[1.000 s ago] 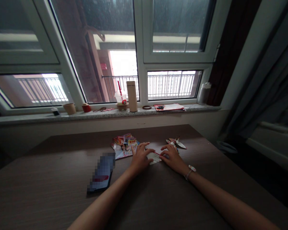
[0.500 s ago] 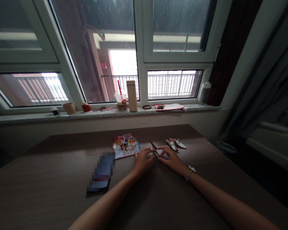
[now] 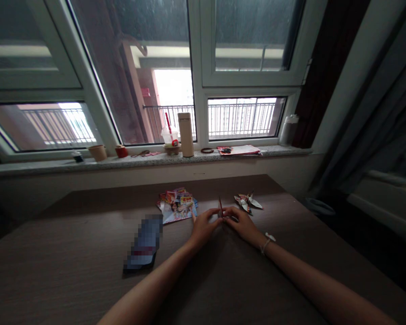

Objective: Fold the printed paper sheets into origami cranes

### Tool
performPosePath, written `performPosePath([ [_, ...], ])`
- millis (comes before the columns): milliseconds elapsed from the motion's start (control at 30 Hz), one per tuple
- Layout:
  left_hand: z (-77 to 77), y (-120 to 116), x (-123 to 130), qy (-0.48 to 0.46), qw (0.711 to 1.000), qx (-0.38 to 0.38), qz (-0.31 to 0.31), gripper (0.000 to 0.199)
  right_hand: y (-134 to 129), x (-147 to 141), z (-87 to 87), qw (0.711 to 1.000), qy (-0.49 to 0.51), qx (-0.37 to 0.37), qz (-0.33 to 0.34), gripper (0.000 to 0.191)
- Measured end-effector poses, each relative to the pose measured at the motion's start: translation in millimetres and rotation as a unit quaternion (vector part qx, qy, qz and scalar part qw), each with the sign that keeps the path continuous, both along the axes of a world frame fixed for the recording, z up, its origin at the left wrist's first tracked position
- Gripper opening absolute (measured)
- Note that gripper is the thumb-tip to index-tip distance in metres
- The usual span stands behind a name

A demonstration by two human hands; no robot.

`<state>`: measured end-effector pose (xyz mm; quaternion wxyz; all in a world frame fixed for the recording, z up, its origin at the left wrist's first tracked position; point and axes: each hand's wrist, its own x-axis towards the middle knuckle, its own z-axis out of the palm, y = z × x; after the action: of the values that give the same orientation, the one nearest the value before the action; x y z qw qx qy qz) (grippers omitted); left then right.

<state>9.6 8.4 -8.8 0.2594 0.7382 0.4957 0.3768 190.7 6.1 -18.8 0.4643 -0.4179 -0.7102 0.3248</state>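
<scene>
**Small folded paper pinched upright between both hands, easy to crush or slip**

Head view: the left hand (image 3: 203, 227) and the right hand (image 3: 241, 223) meet near the middle of the bench (image 3: 71, 253), and their fingers close from either side on a small folded paper piece (image 3: 219, 208). The piece stands on edge, a narrow reddish sliver rising just above the fingertips, lifted slightly off the bench or just touching it; I cannot tell which. Both hands are closed on it in a light pinch, thumbs and forefingers together, the other fingers curled underneath.

Risks, as I judge them: the piece is thin and held only at its lower edge, so too firm a squeeze could flatten its creases, and uneven pull between the hands could tear it along a fold. A loose pinch could let it tip over.

Just beyond the right hand lies a finished folded paper figure (image 3: 248, 202); a careless sweep of the wrist could knock it. A stack of colourful printed sheets (image 3: 176, 205) lies just beside the left hand, and a dark phone (image 3: 144, 243) rests further left, clear of both arms.
</scene>
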Motion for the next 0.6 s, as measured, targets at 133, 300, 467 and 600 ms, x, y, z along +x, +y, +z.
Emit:
performPosePath([
  [133, 1.0, -1.4, 1.5, -0.023, 1.0, -0.006, 0.013, 0.032, 2.0, -0.5, -2.3, 0.999, 0.038, -0.01, 0.011, 0.012],
  [300, 2.6, -3.2, 4.2, -0.045, 0.999, -0.011, 0.017, 0.034, 1.5, -0.9, 0.3, 0.997, 0.069, -0.025, 0.025, 0.012],
  [467, 5.2, -5.0, 5.2, -0.045, 0.999, -0.009, 0.02, 0.032, 3.2, -1.4, -1.7, 0.996, 0.086, -0.037, 0.005, 0.017],
  [600, 5.6, -5.1, 5.5, -0.045, 0.999, -0.009, 0.02, 0.031, 7.0, -1.5, -6.7, 0.993, 0.105, -0.043, 0.001, 0.02],
])
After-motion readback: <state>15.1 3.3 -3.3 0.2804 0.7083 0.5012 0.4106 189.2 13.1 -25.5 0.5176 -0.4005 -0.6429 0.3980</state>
